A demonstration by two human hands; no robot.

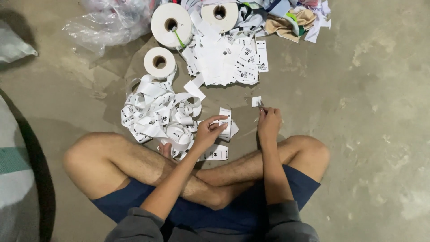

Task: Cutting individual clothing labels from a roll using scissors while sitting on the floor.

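I sit cross-legged on a concrete floor. My left hand [209, 131] pinches a strip of white printed label tape [225, 122] that trails from a tangled heap of tape [154, 114] in front of my left knee. My right hand [268, 122] is closed around small scissors [261, 106] whose tips point up. A small cut white label [256, 101] lies just beyond the scissor tips. A pile of cut labels [233, 60] lies farther ahead.
Three white tape rolls [170, 24] [219, 14] [159, 62] stand at the back. Clear plastic bags [109, 20] lie at the back left, a fabric heap [293, 18] at the back right. A striped sack [18, 175] edges the left side.
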